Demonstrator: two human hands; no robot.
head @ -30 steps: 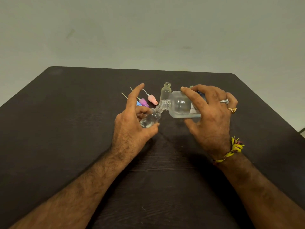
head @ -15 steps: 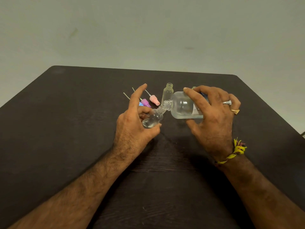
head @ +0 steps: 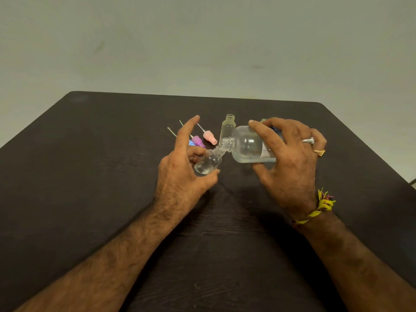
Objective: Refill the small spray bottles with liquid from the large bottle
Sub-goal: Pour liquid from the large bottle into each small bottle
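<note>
Head view: large bottle (head: 247,144) label unreadable.

Your left hand (head: 180,176) holds a small spray bottle (head: 208,164) tipped on a slant, with its pointer finger sticking up. Your right hand (head: 290,161) grips the large bottle (head: 246,144) lying on its side, its mouth touching the small bottle's mouth. A little clear liquid sits in the small bottle. Behind them on the dark bench (head: 90,176), an empty small bottle (head: 227,128) stands upright. Just beside it lie a pink spray top (head: 209,136) and a purple spray top (head: 198,140), each with a thin tube.
</note>
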